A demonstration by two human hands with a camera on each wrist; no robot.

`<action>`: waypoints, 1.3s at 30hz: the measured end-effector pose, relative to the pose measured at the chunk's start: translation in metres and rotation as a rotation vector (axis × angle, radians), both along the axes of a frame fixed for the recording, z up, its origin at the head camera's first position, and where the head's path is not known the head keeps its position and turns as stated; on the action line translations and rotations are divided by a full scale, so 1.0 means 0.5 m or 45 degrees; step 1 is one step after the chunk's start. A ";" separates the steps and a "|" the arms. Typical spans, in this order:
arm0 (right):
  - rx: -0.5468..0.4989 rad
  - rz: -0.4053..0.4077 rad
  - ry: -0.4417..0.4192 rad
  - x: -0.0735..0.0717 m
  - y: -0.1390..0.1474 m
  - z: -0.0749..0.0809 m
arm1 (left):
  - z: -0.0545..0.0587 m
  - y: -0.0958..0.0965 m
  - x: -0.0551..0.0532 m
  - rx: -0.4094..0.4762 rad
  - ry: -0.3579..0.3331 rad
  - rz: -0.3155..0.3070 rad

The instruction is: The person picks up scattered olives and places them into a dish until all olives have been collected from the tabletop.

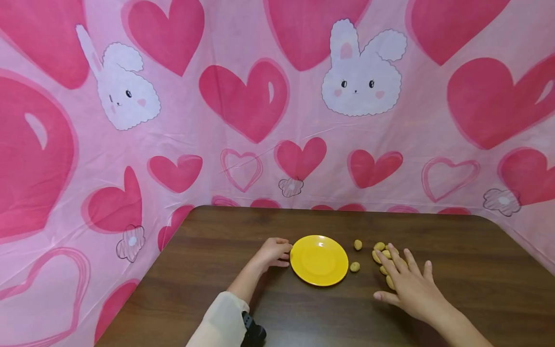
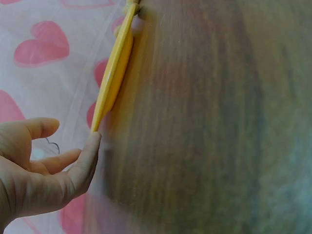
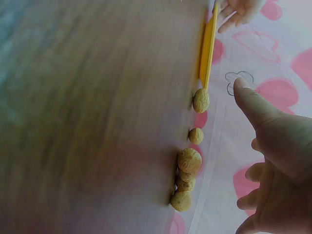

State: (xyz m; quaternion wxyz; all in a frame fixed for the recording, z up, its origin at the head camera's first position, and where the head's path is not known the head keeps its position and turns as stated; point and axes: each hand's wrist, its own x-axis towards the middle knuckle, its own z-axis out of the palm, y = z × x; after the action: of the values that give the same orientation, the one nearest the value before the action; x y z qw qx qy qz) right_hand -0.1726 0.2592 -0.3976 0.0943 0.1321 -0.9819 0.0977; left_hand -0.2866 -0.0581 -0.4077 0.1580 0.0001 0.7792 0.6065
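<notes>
A glossy yellow plate (image 1: pixel 319 260) lies on the table, bare on top. My left hand (image 1: pixel 274 252) is at its left side, with one fingertip touching the rim and the other fingers loosely bent; in the left wrist view the plate (image 2: pixel 113 73) appears edge-on. Over a cluster of tan, wrinkled, walnut-like nuts (image 1: pixel 376 256) hovers my right hand (image 1: pixel 409 286), fingers spread and holding nothing, partly hiding the cluster. Two single nuts lie between cluster and plate: one farther back (image 1: pixel 357 245), one nearer (image 1: pixel 355 267). The right wrist view has several nuts (image 3: pixel 189 161) in a row.
A dark brown wooden table (image 1: pixel 208 231) bears everything. Behind it and to the left hangs a pink cloth (image 1: pixel 243 29) printed with red hearts and white rabbits. A black strap device (image 1: pixel 253 332) sits on the left wrist, by a cream sleeve (image 1: pixel 221 323).
</notes>
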 end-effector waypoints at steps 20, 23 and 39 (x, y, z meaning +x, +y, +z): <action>-0.007 0.023 -0.004 -0.008 0.005 -0.008 | -0.030 0.020 0.004 -0.078 0.189 -0.004; -0.023 0.027 -0.030 -0.013 0.010 -0.007 | -0.031 0.021 0.005 -0.081 0.191 0.009; -0.374 0.009 -0.053 -0.099 0.077 -0.009 | -0.042 0.021 0.019 -0.019 0.261 0.045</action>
State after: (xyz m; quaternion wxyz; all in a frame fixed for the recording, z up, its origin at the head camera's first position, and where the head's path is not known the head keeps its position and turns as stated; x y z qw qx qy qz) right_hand -0.2219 0.2978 -0.4020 0.0917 0.1183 -0.9583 0.2433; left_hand -0.2773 -0.0478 -0.4287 0.0667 0.0475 0.7956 0.6003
